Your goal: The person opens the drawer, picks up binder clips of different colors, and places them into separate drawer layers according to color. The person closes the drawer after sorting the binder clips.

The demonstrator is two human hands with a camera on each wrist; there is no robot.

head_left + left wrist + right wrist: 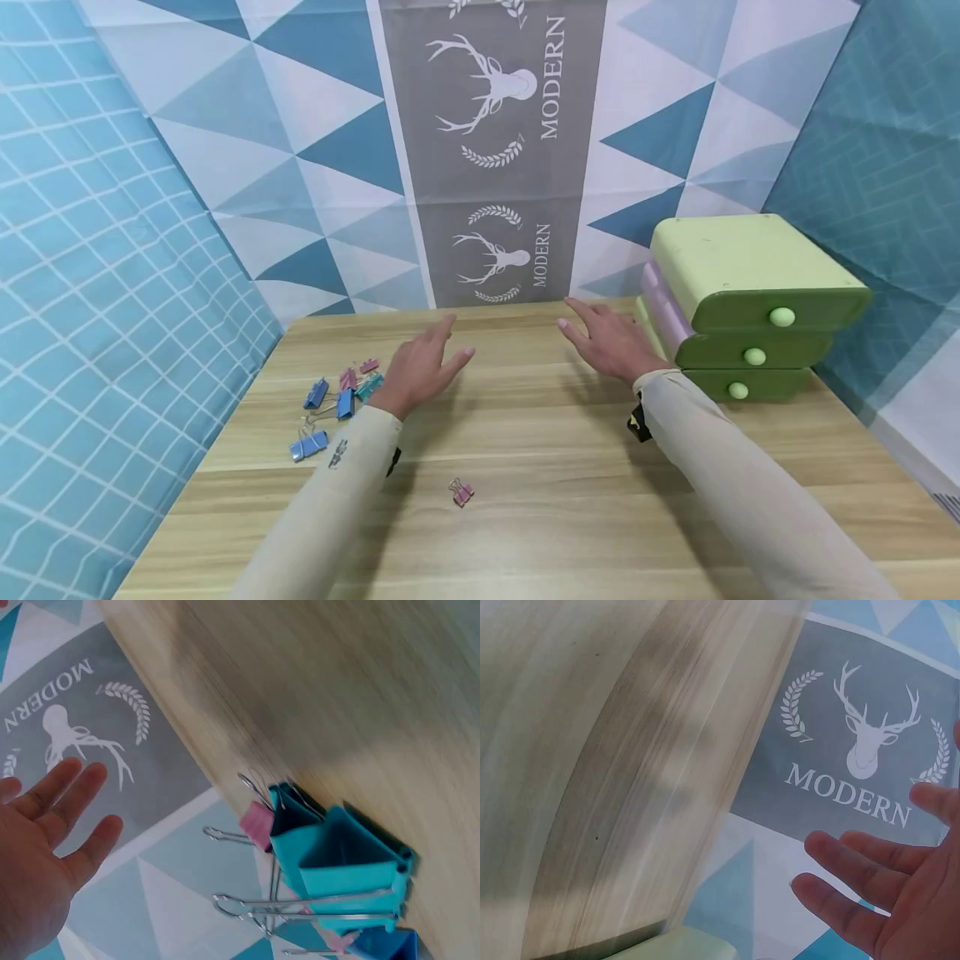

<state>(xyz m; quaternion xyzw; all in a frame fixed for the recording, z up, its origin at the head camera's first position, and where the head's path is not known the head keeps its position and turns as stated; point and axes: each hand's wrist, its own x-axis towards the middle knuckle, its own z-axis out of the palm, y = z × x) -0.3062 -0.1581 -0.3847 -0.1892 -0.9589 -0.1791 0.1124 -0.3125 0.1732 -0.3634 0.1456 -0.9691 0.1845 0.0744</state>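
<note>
My left hand (pixel 422 367) hovers over the table with fingers extended and holds nothing. Just left of it in the head view lies a group of binder clips: teal (pixel 369 387), pink (pixel 348 379) and blue (pixel 345 404). The left wrist view shows teal binder clips (pixel 345 862) with wire handles close up, apart from the left hand (pixel 37 862). My right hand (pixel 611 343), also empty with fingers spread, is held in front of the drawer box (pixel 757 258). A lone pink binder clip (pixel 462 492) lies between the forearms.
The drawer box at the right has three green fronts with round knobs (pixel 782 317). Behind the wooden table (pixel 540 517) hangs a patterned cloth (pixel 487 183) with deer heads. A blue tiled-pattern cloth (pixel 82 250) borders the left side.
</note>
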